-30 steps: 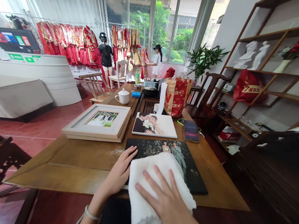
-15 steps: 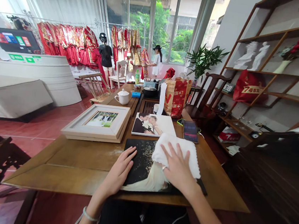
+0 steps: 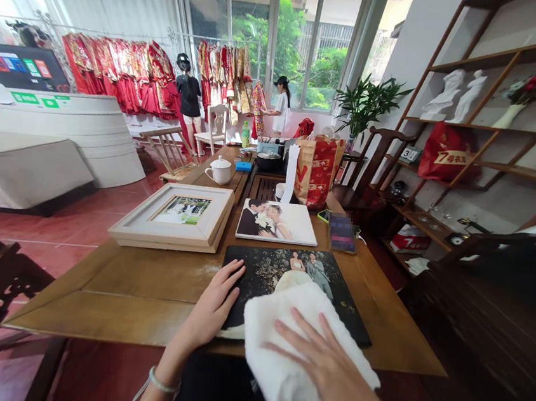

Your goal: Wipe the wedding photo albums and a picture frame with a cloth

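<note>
A dark photo panel [image 3: 260,270] showing a couple lies flat near the front edge of the wooden table. My left hand [image 3: 215,300] rests on its left side, fingers stretched out and holding nothing. A white cloth [image 3: 275,316] covers the panel's lower part and hangs past the table's front edge. On top of the cloth lies my right hand [image 3: 324,350], fingers spread and slightly blurred. Its thumb is hard to make out. Just behind the panel is a lighter couple photo [image 3: 294,225].
Stacked pale frames [image 3: 121,226] lie at the left on the table [image 3: 142,302]. Behind are a lidded white cup [image 3: 220,171], a paper bag [image 3: 318,174] and a phone [image 3: 342,234]. Shelves [image 3: 481,129] stand right. Two people are near the red garments [image 3: 118,76] at the back.
My right hand and the white cloth have moved down toward me, over the table's front edge. The pictured couple on the panel is now uncovered. My left hand stays in place.
</note>
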{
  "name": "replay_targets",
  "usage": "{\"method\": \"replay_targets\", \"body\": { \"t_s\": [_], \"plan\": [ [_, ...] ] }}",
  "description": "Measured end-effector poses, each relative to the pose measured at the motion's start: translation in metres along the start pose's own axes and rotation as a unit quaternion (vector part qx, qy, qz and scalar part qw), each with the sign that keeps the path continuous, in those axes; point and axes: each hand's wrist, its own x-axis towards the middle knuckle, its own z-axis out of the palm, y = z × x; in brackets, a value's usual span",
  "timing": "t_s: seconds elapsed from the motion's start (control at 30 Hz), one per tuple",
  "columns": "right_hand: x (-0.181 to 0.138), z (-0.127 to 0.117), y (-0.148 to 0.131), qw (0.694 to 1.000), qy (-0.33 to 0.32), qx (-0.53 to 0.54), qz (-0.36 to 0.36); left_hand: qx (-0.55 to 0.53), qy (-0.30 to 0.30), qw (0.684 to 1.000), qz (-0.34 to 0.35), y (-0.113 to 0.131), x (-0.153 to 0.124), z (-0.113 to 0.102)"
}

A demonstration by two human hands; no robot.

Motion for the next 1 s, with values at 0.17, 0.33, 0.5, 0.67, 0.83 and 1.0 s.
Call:
{"method": "replay_targets", "body": {
  "t_s": [0.17, 0.33, 0.5, 0.67, 0.83, 1.0],
  "plan": [
    [0.017, -0.010, 0.018, 0.973, 0.116, -0.074, 0.187, 0.001, -0.003, 1.000, 0.000, 0.000, -0.001, 0.000],
    [0.055, 0.020, -0.015, 0.965, 0.138, -0.102, 0.196, -0.005, -0.001, 1.000, -0.002, -0.001, 0.000, -0.002],
    [0.049, 0.042, -0.034, 0.998, 0.066, -0.021, 0.007, -0.017, -0.006, 1.000, 0.006, -0.004, 0.001, -0.002],
    [0.007, 0.018, -0.004, 0.999, 0.020, 0.038, -0.027, -0.002, 0.003, 1.000, 0.004, -0.005, 0.000, -0.001],
    [-0.015, -0.011, 0.041, 0.992, 0.089, 0.054, 0.077, 0.006, 0.003, 1.000, 0.015, -0.005, -0.001, 0.000],
    [0.028, -0.037, 0.094, 0.996, 0.079, -0.037, 0.029, 0.012, 0.000, 1.000, 0.018, -0.004, -0.001, 0.000]
  ]
}}
